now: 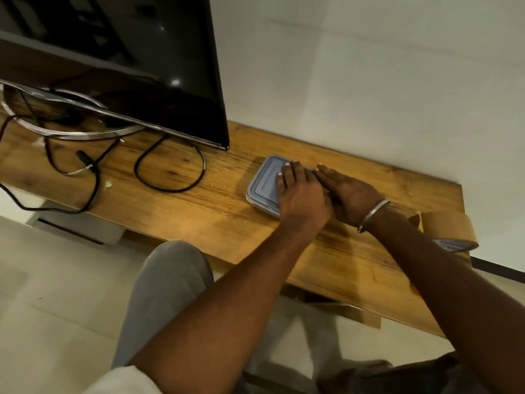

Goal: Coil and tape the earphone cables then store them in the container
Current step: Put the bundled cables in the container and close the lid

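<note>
Both hands, L (302,194) & R (348,194), flat on lidded container (262,183)

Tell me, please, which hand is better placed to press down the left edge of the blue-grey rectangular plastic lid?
Left, probably. The left hand lies flat on the blue-grey rectangular plastic lid, with its fingertips nearest the uncovered left edge. The right hand rests farther right, beside it.

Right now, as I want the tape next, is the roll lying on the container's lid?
No, the tape roll rests on the table, apart from the container.
</note>
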